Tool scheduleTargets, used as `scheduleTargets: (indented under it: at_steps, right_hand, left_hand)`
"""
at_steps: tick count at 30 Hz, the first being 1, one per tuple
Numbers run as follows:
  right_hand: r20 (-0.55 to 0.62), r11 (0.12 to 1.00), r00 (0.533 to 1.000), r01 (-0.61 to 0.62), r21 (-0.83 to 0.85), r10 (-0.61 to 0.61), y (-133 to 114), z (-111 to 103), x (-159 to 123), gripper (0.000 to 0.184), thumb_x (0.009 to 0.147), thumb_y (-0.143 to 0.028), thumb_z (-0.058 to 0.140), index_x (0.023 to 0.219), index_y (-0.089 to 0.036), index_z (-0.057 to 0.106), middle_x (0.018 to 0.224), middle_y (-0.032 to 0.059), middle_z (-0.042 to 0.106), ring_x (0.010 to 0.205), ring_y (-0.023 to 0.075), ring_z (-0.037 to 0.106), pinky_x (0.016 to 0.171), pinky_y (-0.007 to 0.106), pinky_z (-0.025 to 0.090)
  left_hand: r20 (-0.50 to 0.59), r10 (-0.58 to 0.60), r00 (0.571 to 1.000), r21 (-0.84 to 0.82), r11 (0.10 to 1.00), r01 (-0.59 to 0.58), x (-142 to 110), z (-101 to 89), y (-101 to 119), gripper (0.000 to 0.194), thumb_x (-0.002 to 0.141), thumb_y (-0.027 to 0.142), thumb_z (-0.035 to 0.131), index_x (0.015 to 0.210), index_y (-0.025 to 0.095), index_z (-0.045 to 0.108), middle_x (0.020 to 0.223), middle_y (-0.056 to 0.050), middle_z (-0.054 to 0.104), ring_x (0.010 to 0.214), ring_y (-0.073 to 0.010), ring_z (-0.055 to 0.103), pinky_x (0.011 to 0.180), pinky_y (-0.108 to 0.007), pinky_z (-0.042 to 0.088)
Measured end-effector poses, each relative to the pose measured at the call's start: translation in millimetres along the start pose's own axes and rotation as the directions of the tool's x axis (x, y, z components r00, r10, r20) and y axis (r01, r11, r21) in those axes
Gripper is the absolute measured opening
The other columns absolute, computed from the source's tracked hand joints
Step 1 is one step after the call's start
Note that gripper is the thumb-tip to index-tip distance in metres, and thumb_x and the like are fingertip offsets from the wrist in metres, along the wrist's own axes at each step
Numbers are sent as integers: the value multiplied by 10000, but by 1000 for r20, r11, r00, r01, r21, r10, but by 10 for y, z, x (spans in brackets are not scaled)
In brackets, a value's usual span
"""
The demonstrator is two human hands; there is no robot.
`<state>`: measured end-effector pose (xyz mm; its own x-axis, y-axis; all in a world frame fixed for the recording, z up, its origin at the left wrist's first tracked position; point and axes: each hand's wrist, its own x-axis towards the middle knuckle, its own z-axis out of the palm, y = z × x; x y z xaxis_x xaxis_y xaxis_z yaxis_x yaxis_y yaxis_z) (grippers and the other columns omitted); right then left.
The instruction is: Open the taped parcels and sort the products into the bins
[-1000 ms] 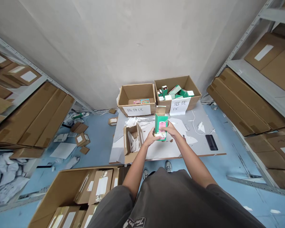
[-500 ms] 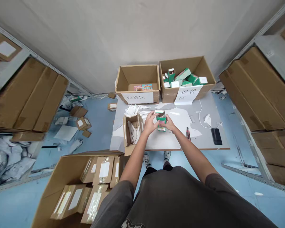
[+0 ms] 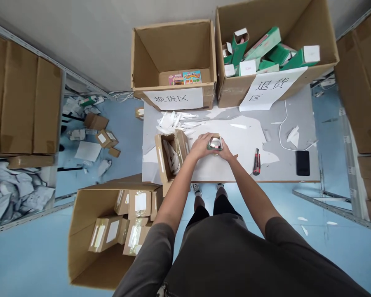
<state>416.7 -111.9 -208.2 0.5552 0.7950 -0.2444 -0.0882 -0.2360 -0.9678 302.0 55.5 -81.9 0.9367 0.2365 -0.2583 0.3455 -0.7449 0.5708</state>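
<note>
Head view: the left hand (image 3: 200, 147) and right hand (image 3: 226, 153) close around a small green carton (image 3: 214, 143) over the grey counter (image 3: 286, 165); a shiny silver end (image 3: 215, 142), perhaps a tin, shows at its top. Beyond, a paper sign (image 3: 173, 99) reads 换货区 on one cardboard box (image 3: 173, 45), and another paper sign (image 3: 270, 88) reads 退货区 on a second cardboard box (image 3: 312, 24).

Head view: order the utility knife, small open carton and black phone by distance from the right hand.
1. Utility knife, right of the right hand.
2. Small open carton, left, beyond the left hand.
3. Black phone, far right.
</note>
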Motion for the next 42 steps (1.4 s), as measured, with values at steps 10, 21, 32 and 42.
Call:
scheduleTargets:
  at_steps: [10,21,32,42]
  right_hand:
    - [1,993,1000,-31,-115,31,-125,35,-167,916,684,-430,902,1491,-213,526,1416,150,673,1285,392,632,1105,552,511]
    - [166,828,977,205,-521,-138,-794,-258,-336,1080,670,-348,932,1645,-261,474,1677,131,488,1567,365,446,1295,536,382]
    - [57,830,996,85,-551,-64,-840,-147,-315,836,726,-243,864,1517,-286,593,1541,86,642,1371,323,645,1183,502,508]
    - [54,819,999,32,-573,-1,-947,-75,-302,797,711,-188,853,1459,-311,606,1450,63,688,1268,315,683,1088,474,541]
  left_hand:
    - [14,7,1000,-135,991,-5,46,158,-30,814,731,249,889,1492,235,601,1474,-122,634,1337,-335,635,1162,-455,521]
    - [-56,-59,997,-293,955,41,-56,226,31,887,686,270,940,1483,227,554,1517,-146,599,1424,-348,586,1212,-499,483]
    - [44,-82,996,77,994,78,-243,-147,200,613,851,519,824,1394,274,682,1591,-138,551,1399,-391,598,1152,-491,513]
    - [297,-198,934,274,955,115,9,-381,372,801,727,774,806,1337,260,730,1364,-168,704,1292,-391,669,1098,-458,521]
